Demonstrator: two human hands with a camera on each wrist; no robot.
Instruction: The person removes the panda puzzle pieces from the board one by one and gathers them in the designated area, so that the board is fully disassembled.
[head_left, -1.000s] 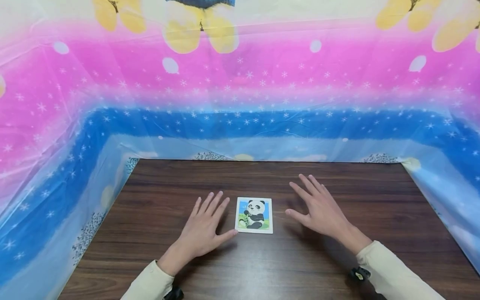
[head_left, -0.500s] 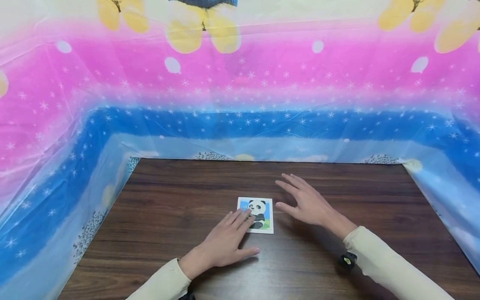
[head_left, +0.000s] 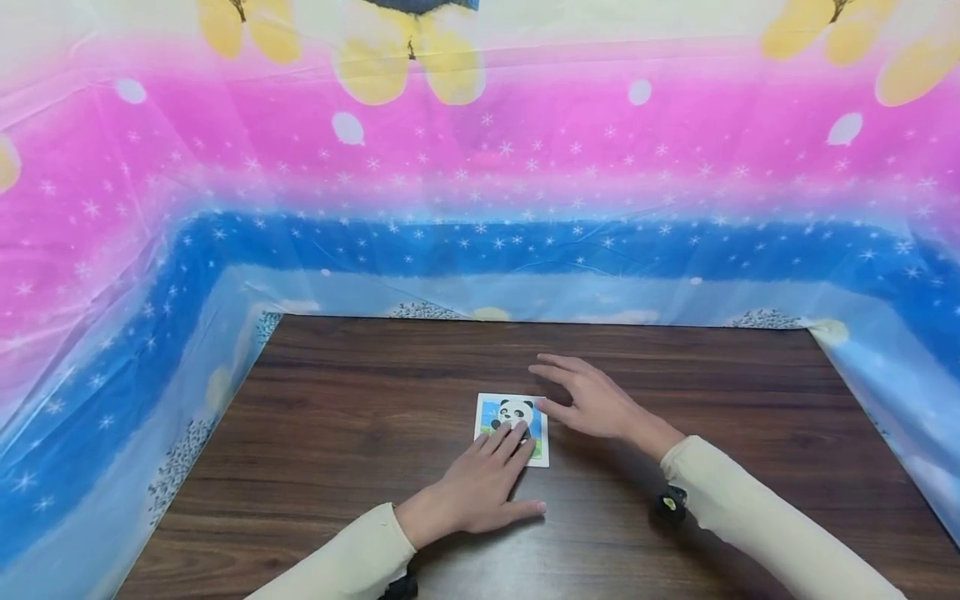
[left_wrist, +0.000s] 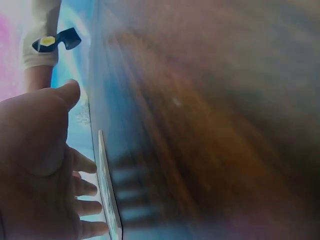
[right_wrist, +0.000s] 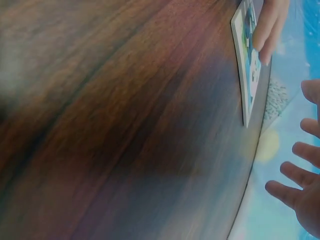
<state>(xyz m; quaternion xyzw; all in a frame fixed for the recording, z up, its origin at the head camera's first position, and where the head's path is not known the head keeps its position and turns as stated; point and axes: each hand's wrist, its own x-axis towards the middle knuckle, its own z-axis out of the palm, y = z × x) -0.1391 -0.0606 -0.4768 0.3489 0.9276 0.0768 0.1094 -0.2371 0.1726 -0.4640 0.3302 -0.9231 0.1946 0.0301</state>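
A thin square board with a white border and a panda picture [head_left: 516,410] lies flat on the dark wooden table. My left hand [head_left: 486,493] reaches over its lower left part with straight fingers, hiding much of the panda's body. In the left wrist view those fingers line up along the thin board [left_wrist: 106,186]; whether they press it I cannot tell. At the board's upper right corner is my right hand [head_left: 600,406], thumb close to that corner and fingers extended beyond it. The right wrist view shows the right hand [right_wrist: 305,175] holding nothing, with spread fingers.
The brown wood-grain table [head_left: 337,400] extends around the board on all sides. Behind it and along both sides hangs a pink and blue patterned cloth [head_left: 480,242]. A dark strap device [head_left: 670,504] sits at the right wrist.
My left hand has moved right, from beside the board to over its lower left part. My right hand has come in left toward the board's upper right corner. The board stays in place.
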